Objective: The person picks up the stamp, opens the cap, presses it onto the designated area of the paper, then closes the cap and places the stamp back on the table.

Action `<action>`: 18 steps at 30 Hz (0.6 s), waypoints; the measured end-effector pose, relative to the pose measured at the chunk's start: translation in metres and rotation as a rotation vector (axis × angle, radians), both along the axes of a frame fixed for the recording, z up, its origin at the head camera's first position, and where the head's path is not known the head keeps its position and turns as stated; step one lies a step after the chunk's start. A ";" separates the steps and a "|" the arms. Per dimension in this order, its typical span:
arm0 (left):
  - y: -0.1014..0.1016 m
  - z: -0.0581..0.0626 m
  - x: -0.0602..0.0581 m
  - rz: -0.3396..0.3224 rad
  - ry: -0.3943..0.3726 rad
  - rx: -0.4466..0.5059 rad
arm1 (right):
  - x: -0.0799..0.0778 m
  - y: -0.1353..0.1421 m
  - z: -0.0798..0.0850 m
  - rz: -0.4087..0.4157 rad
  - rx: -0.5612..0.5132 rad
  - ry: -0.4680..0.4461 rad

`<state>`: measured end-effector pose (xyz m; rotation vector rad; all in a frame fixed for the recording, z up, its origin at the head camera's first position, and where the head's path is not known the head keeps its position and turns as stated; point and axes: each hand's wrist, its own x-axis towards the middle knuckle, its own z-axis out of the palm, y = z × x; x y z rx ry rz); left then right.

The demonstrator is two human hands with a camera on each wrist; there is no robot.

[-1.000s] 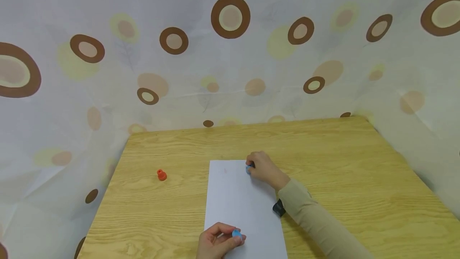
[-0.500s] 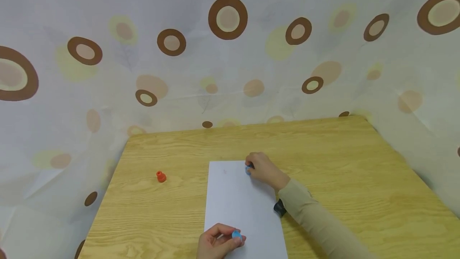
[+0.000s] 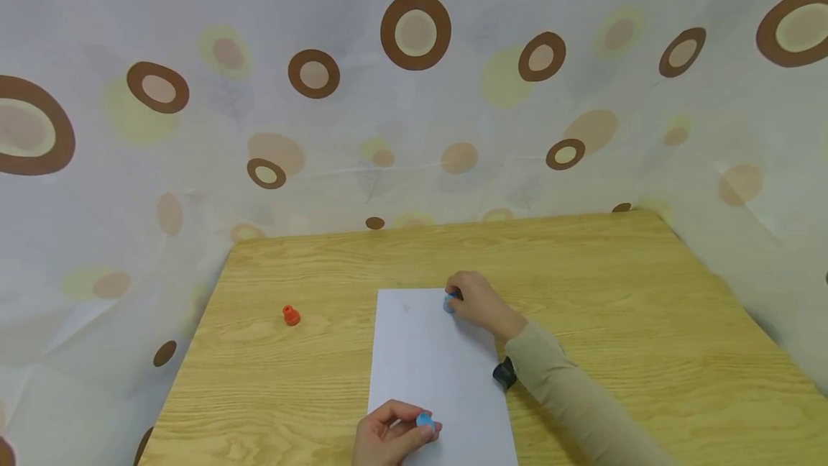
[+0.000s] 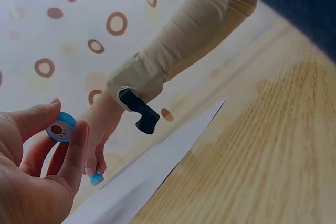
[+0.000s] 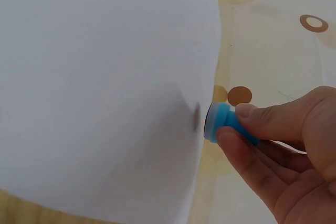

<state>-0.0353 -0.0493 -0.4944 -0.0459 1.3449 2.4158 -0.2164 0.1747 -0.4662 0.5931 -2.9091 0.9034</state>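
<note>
My right hand [image 3: 477, 300] pinches a small blue toy stamp [image 5: 218, 123] by its handle, over the far right corner of a white sheet of paper [image 3: 433, 358]. In the right wrist view the stamp's face hangs just off the sheet, beside a small dark mark [image 5: 197, 117]. Nearer the body, my left hand [image 3: 391, 433] holds a round blue stamp cap [image 4: 61, 127] between thumb and fingers, above the sheet's near part. A brown design with dots shows on the cap's pale face.
An orange stamp [image 3: 292, 316] stands on the wooden table [image 3: 291, 387] left of the paper. A black camera mount [image 4: 139, 111] hangs under the right sleeve. A patterned white cloth [image 3: 349, 113] closes off the back and sides.
The right hand has risen slightly and shifted a little right with the stamp. The left hand stays nearly still with the cap.
</note>
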 end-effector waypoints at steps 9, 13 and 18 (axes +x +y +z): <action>0.000 0.000 -0.001 0.002 -0.004 -0.006 | 0.008 0.007 0.032 0.000 -0.127 0.023; 0.000 0.000 -0.001 0.003 -0.015 0.000 | 0.016 0.007 0.047 -0.001 -0.157 0.041; 0.001 0.001 -0.002 0.015 -0.025 -0.020 | 0.030 0.003 0.061 0.024 -0.211 0.077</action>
